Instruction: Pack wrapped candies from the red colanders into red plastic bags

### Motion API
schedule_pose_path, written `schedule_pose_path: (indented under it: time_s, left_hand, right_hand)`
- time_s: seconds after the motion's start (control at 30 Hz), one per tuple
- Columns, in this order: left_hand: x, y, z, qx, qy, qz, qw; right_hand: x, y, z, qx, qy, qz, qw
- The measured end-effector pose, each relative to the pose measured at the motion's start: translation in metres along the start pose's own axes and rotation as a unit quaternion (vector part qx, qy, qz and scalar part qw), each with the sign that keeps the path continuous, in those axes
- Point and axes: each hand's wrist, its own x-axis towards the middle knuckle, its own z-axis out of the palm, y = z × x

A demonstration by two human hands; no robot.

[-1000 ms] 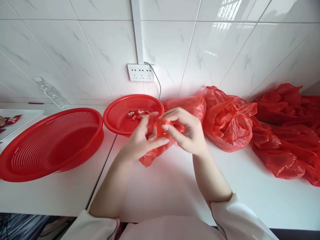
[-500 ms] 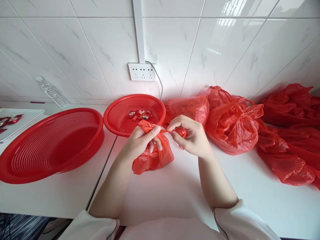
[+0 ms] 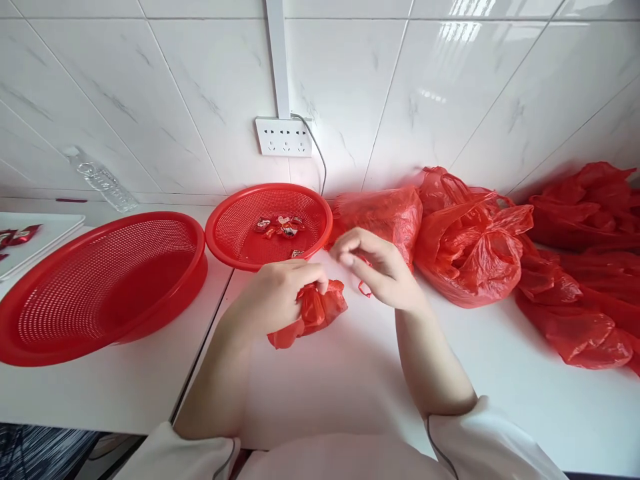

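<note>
My left hand (image 3: 280, 293) is closed around the gathered top of a small red plastic bag (image 3: 320, 313), which rests on the white table. The back of the hand faces up and hides part of the bag. To the right, my right hand (image 3: 377, 267) hovers with loosely curled fingers, thumb a little apart, and nothing visible in them. Under it a bit of thin red plastic (image 3: 365, 289) shows on the table. Just behind my hands stands a round red basket (image 3: 230, 230) with several small wrapped packets (image 3: 283, 227) in it.
A larger red basket (image 3: 193, 287) stands at left, beside a white tray (image 3: 55, 230) with red packets. A clear plastic bottle (image 3: 107, 183) lies by the wall. Filled red bags (image 3: 470, 260) crowd the right side. A power strip (image 3: 283, 137) is on the tiled wall.
My right hand has let go of the stretched bag top and stands apart from it. My left hand has turned over and lowered, pressing the bag's top down.
</note>
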Motion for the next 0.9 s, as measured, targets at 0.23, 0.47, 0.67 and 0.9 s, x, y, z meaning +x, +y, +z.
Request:
schedule_pose_path:
  time_s: [0.23, 0.47, 0.67, 0.9]
  left_hand:
    - [0.013, -0.009, 0.021, 0.28, 0.286, 0.183, 0.898]
    - [0.012, -0.012, 0.031, 0.292, 0.324, 0.151, 0.887]
    - [0.009, -0.01, 0.03, 0.174, 0.269, 0.041, 0.946]
    - [-0.002, -0.009, 0.021, -0.023, 0.216, -0.043, 0.975]
  right_hand:
    - [0.009, 0.029, 0.012, 0.163, -0.062, 0.065, 0.982]
    - [0.009, 0.019, 0.01, 0.101, -0.026, 0.084, 0.991]
    - [0.008, 0.023, 0.005, 0.159, 0.048, 0.054, 0.985]
    - [-0.01, 0.022, -0.015, -0.008, 0.079, 0.089, 0.993]
